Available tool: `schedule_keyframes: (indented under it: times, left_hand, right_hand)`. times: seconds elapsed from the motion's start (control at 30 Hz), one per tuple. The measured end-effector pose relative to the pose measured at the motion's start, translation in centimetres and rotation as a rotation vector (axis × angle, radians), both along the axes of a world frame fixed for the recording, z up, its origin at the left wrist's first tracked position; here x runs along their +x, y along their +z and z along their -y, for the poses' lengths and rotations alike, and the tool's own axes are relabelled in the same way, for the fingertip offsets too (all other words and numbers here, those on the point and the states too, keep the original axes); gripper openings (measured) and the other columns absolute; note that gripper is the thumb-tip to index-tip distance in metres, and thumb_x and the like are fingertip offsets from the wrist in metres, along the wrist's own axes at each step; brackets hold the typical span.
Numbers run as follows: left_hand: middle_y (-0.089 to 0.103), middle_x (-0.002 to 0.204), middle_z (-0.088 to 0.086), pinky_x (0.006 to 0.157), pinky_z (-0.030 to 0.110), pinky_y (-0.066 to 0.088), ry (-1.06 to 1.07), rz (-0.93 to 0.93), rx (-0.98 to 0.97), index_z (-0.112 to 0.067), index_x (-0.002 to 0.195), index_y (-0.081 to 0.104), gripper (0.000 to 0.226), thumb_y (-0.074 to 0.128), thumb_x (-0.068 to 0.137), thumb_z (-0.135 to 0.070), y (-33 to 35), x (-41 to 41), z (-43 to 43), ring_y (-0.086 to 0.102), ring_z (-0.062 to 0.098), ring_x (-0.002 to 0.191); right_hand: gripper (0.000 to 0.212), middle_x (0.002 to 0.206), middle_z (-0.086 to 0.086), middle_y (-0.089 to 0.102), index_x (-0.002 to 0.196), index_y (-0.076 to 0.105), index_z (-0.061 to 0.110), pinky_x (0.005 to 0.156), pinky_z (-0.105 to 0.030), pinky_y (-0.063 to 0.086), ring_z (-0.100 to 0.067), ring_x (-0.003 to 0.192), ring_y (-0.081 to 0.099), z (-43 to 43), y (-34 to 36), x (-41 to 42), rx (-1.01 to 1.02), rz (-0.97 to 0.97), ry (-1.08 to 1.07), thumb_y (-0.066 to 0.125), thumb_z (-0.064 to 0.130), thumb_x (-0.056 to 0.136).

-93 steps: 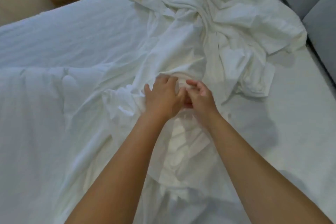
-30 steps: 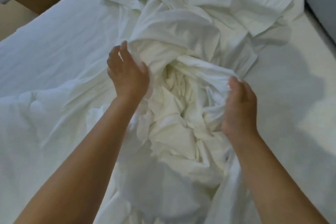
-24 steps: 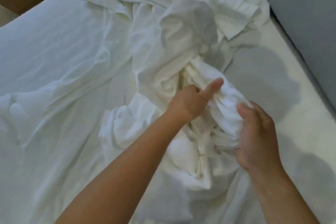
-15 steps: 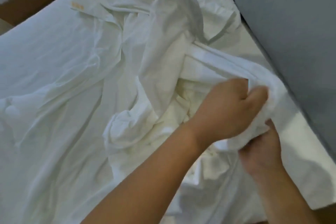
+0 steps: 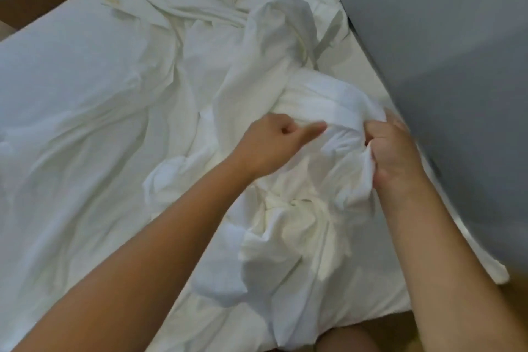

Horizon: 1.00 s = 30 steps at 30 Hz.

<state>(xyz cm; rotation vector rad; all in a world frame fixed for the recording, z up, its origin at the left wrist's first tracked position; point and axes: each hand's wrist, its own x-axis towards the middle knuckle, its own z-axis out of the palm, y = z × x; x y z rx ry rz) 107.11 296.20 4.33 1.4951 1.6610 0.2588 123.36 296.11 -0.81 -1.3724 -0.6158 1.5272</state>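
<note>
**Sheet edge drawn out between two fists**

Both hands hold the same white sheet, which lies crumpled across the bed. The right hand is clenched tight around a bunch of its edge, near the grey wall. The left hand has its fingers curled into the cloth and its thumb stretched flat along it, pointing to 3 o'clock.

The short run of cloth between the fists lies along the 9-to-3 line. A flat folded band of the same edge leaves the right hand's grip toward 10 o'clock, passing just above the left hand. The loose bulk lies at 11 to 12 o'clock from the hands, up toward a corner with a yellowish tag. A second heap sags at 6 o'clock, close to the person's body. The left hand is nearer the free length, so it is likely the one to slide on toward 9 o'clock while the right anchors the end.

Half a second ago the left hand sat on top of the right, both closed on one bunch at the wall side. Now they are apart, the left having moved to 9 o'clock and drawn the edge out
</note>
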Motion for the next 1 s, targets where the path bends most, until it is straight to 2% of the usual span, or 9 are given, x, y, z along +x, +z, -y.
schedule_keyframes:
  times: [0.07,0.13,0.3,0.5,0.63,0.67,0.8,0.9,1.0]
  left_hand:
    - [0.067,0.087,0.008,0.072,0.038,0.053,0.231,0.144,-0.179,-0.014,0.079,0.058,0.059,0.048,0.078,-0.073,-0.3,0.8,-1.3,0.064,0.029,0.084]
    - [0.065,0.087,0.0,0.066,0.031,0.052,0.382,0.372,-0.406,-0.021,0.083,0.057,0.043,0.055,0.081,-0.064,-0.9,3.6,-2.1,0.065,0.02,0.082]
    - [0.048,0.063,0.004,0.043,0.019,0.038,0.43,0.367,-0.118,-0.011,0.064,0.045,0.025,0.048,0.088,-0.004,-0.3,9.9,-3.1,0.045,0.014,0.053]
    - [0.045,0.059,-0.007,0.043,0.005,0.035,-0.197,0.265,-0.065,-0.019,0.059,0.043,0.033,0.052,0.089,-0.007,2.4,12.4,-1.0,0.046,0.005,0.052]
    - [0.057,0.086,0.0,0.067,0.021,0.042,0.008,0.134,0.082,-0.009,0.094,0.058,0.017,0.053,0.094,-0.025,1.0,9.1,-1.3,0.055,0.016,0.082]
    - [0.062,0.095,0.004,0.074,0.027,0.044,0.047,0.118,0.116,-0.008,0.104,0.061,0.029,0.051,0.094,-0.033,0.0,8.0,-1.0,0.058,0.02,0.089]
    - [0.064,0.095,0.01,0.076,0.041,0.047,0.01,-0.042,-0.088,-0.011,0.102,0.062,0.074,0.038,0.078,-0.077,-3.7,5.7,3.1,0.061,0.026,0.086]
    - [0.057,0.077,-0.002,0.063,0.031,0.04,-0.095,-0.115,-0.256,-0.014,0.077,0.052,0.044,0.041,0.093,-0.053,-6.0,6.6,5.1,0.055,0.019,0.073]
    - [0.05,0.073,0.006,0.065,0.031,0.033,0.129,0.062,-0.158,-0.008,0.073,0.046,0.031,0.04,0.099,-0.022,-5.6,7.7,4.7,0.045,0.02,0.069]
  right_hand:
    - [0.033,0.09,0.002,0.074,0.086,0.075,0.019,0.075,-0.029,0.055,-0.017,0.089,0.07,0.5,-0.2,1.4,0.012,-0.118,-0.099,0.048,0.007,0.07]
    - [0.036,0.077,0.0,0.073,0.075,0.076,0.017,0.063,-0.023,0.054,-0.016,0.075,0.071,1.6,-0.2,2.2,0.033,-0.252,-0.039,0.046,0.005,0.062]
    - [0.042,0.082,-0.008,0.073,0.085,0.078,0.014,0.065,-0.031,0.056,-0.025,0.075,0.071,4.3,-0.4,4.1,-0.126,-0.604,0.135,0.075,0.028,0.046]
    - [0.079,0.094,0.0,0.074,0.105,0.071,0.023,0.065,-0.029,0.057,-0.017,0.089,0.071,6.4,-0.5,6.5,-0.107,-0.459,0.258,0.092,0.045,0.032]
    - [0.007,0.071,0.003,0.072,0.075,0.073,0.022,0.062,-0.033,0.056,-0.015,0.071,0.069,4.4,0.5,3.2,-0.095,0.029,0.291,0.072,0.017,0.07]
    - [0.015,0.068,0.003,0.07,0.071,0.072,0.02,0.063,-0.034,0.054,-0.015,0.068,0.068,3.6,0.6,3.5,-0.115,0.052,0.128,0.061,0.013,0.078]
    - [0.034,0.099,-0.009,0.073,0.094,0.076,0.015,0.076,-0.042,0.057,-0.029,0.088,0.071,1.5,2.2,7.0,-0.115,-0.385,-0.187,0.054,0.032,0.075]
    - [0.054,0.1,-0.002,0.073,0.115,0.065,0.021,0.067,-0.037,0.058,-0.023,0.089,0.071,1.6,1.6,6.7,-0.194,-0.184,-0.124,0.069,0.043,0.066]
    - [0.08,0.122,0.001,0.064,0.135,0.046,0.024,0.084,-0.03,0.055,-0.011,0.104,0.065,3.8,-0.1,6.2,-0.169,-0.093,0.087,0.075,0.055,0.067]
